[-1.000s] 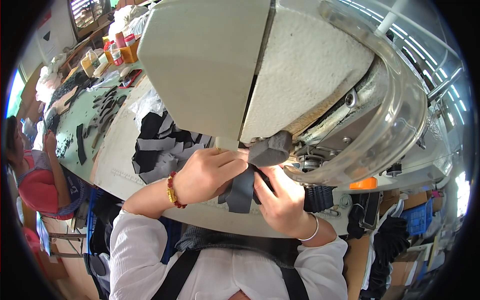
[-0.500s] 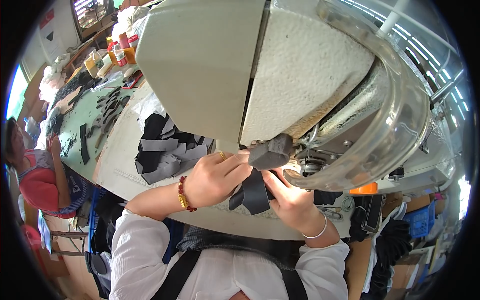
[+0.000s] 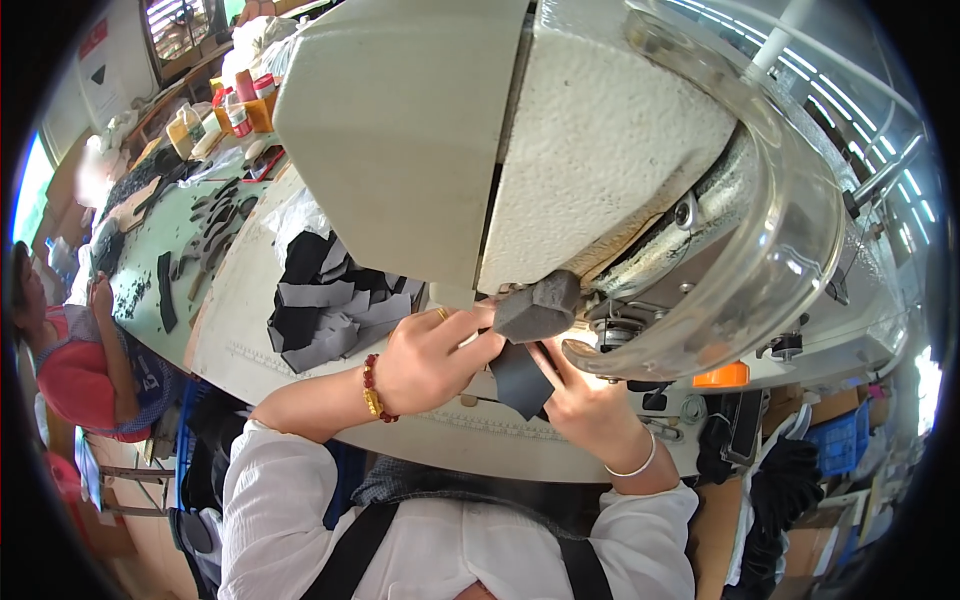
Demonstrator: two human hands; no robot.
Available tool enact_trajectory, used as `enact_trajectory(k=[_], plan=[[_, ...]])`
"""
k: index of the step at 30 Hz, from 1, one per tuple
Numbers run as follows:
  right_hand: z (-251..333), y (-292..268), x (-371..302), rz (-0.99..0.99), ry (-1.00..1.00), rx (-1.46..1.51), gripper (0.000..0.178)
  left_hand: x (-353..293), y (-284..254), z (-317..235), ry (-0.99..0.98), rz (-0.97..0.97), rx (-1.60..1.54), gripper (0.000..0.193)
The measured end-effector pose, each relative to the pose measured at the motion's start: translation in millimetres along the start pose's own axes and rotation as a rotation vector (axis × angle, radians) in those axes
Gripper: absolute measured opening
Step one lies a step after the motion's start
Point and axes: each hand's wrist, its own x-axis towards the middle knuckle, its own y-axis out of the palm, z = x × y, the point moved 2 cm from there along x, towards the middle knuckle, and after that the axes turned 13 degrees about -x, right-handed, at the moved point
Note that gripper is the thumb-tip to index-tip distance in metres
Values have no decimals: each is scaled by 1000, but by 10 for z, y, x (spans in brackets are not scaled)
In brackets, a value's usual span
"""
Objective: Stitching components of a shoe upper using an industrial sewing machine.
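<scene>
A dark grey fabric piece point(image 3: 521, 382) hangs below the head of a sewing machine point(image 3: 400, 150), between my two hands. My left hand point(image 3: 432, 362), with a red bead bracelet and a ring, curls its fingers at the piece's upper left edge. Its fingertips go out of sight behind a grey foam block point(image 3: 538, 308) fixed on the machine. From the right, my right hand point(image 3: 590, 405) pinches the piece's right edge between thumb and fingers, close under the clear curved guard point(image 3: 740, 310). The needle area is hidden.
Left of my hands lies a pile of grey and black fabric pieces point(image 3: 335, 315) on the pale machine table point(image 3: 240, 325). Beyond it, a co-worker in red point(image 3: 85, 370) sits at a green table point(image 3: 150, 255) with dark strips. An orange part point(image 3: 722, 375) sits right of my right hand.
The fabric piece has shifted, and the dark pieces that hung at its left side no longer show. Both hands stay in nearly the same place. The co-worker's hands have moved slightly.
</scene>
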Motion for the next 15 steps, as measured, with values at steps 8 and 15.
enact_trajectory(k=[8,15], plan=[[80,315,-33,-228,8,-118,24,-23,4,172,-199,-277,-315,28],[26,415,-67,-274,-30,158,12,-64,60,244,-729,-376,-1073,17]])
